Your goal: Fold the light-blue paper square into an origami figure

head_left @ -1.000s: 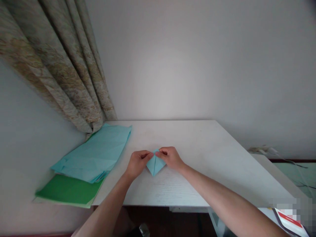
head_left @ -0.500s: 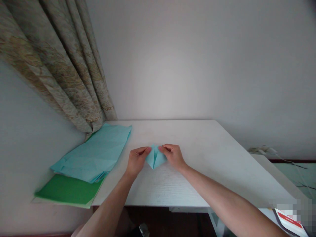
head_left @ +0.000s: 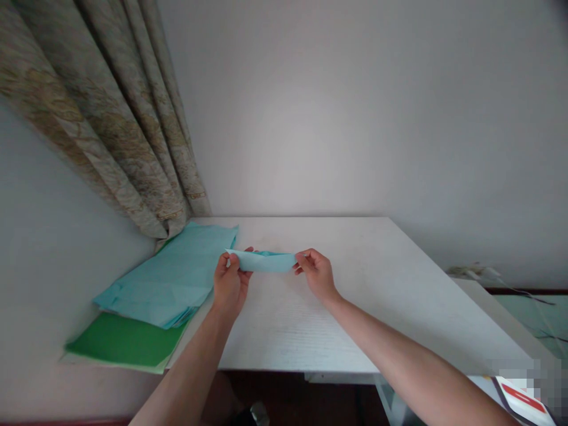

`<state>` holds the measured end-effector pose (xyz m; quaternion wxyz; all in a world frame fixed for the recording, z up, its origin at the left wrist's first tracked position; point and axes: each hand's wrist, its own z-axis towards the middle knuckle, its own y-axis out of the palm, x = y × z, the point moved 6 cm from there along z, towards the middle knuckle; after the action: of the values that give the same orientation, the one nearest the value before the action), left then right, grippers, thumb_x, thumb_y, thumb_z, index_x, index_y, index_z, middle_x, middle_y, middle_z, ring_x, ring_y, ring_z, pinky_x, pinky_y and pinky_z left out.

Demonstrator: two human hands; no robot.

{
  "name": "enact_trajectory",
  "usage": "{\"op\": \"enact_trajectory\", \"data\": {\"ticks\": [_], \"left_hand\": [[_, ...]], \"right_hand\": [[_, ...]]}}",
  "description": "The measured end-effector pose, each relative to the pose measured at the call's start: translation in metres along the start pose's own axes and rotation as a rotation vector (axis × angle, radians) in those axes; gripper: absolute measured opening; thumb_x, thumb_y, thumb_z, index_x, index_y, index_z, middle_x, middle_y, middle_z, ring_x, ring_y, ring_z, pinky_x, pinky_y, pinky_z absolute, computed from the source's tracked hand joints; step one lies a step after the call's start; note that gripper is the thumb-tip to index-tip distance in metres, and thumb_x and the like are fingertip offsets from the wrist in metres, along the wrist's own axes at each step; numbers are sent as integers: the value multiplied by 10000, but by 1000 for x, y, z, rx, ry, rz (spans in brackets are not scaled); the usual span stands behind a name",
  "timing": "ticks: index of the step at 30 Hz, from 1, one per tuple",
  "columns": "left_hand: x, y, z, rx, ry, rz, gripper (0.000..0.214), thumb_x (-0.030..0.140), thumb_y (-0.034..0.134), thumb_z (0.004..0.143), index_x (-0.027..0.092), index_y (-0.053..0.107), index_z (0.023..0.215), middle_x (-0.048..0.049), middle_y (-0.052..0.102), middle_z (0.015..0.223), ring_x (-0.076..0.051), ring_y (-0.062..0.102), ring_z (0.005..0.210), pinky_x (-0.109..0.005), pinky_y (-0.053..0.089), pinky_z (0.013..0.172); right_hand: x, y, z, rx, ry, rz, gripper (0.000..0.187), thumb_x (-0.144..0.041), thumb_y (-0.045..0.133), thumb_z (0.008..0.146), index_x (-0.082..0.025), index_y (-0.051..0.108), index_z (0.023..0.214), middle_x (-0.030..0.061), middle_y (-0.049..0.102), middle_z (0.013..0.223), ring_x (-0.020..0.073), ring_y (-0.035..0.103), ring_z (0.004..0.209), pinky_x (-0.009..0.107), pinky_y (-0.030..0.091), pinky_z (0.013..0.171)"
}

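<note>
A light blue folded paper piece (head_left: 266, 261), stretched into a long narrow boat-like shape, hangs a little above the white table (head_left: 355, 296). My left hand (head_left: 229, 283) pinches its left tip with fingers closed. My right hand (head_left: 314, 273) pinches its right tip in the same way. Both hands are raised above the middle of the table, about a paper's length apart.
A stack of light blue sheets (head_left: 177, 278) lies on the table's left side over green sheets (head_left: 119, 342) that overhang the edge. A patterned curtain (head_left: 110, 118) hangs at the left. A lower surface with cables (head_left: 474, 272) is at the right.
My hands have moved apart and lifted, pulling the folded paper from a compact pointed shape into a long narrow one.
</note>
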<state>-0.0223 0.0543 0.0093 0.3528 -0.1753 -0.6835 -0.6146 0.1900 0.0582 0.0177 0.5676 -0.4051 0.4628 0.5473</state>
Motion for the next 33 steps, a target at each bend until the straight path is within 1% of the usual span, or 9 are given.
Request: {"op": "enact_trajectory", "data": {"ticks": [5,9,12,16,18,20,24,27,33], "left_hand": [[-1,2,-2,-17,-12,-50,281,308,709,763,211,452,822,-69,721,886,-234,678,905,-441,507,846],[-4,13,-10,-81,-43,-2,283,322,726,742,200,504,868,-74,719,923,-227,668,941,-421,496,884],[-9,25,-19,-177,-123,73,331,283,772,687,180,560,919,-90,707,999,-223,655,977,-386,487,911],[-16,31,-25,-255,-182,153,414,212,830,577,159,629,935,-105,694,1053,-243,646,993,-368,496,904],[-17,29,-25,-238,-180,178,407,198,830,563,151,654,928,-102,703,1026,-235,661,942,-356,520,858],[-18,25,-24,-193,-177,189,358,189,824,564,143,672,885,-82,723,933,-209,678,845,-335,543,793],[-21,23,-26,-139,-195,174,282,178,818,564,127,692,810,-43,723,774,-164,671,709,-305,557,722],[-24,25,-29,-130,-225,126,270,161,821,559,120,698,796,-44,724,791,-161,671,728,-294,560,723],[-31,25,-31,-153,-284,53,257,174,835,554,137,693,765,-23,723,777,-160,675,743,-290,569,735]], "right_hand": [[-3,4,-1,-11,52,80,272,-420,719,687,-167,621,706,-5,619,573,134,582,515,270,504,530],[0,15,-6,-117,135,134,260,-379,763,637,-156,681,741,11,653,644,140,585,569,278,508,547],[0,20,-9,-174,159,128,303,-377,756,644,-157,716,849,34,684,729,147,587,599,284,505,550],[-3,18,-11,-157,143,122,330,-365,770,624,-176,726,891,49,702,794,157,597,632,294,497,585],[-5,18,-12,-153,146,118,325,-343,789,597,-179,726,870,38,697,770,152,593,633,287,483,594],[-6,19,-14,-170,162,107,304,-334,794,588,-172,722,834,15,671,684,137,572,593,276,463,578],[-8,19,-15,-168,158,59,223,-350,774,611,-153,682,659,-16,591,552,112,510,527,254,409,532],[-7,17,-13,-154,150,45,246,-357,766,621,-150,637,593,-17,569,546,109,486,531,250,377,529],[-3,19,-11,-219,137,94,254,-369,741,643,-160,603,598,-20,532,557,115,469,561,250,371,552]]}}
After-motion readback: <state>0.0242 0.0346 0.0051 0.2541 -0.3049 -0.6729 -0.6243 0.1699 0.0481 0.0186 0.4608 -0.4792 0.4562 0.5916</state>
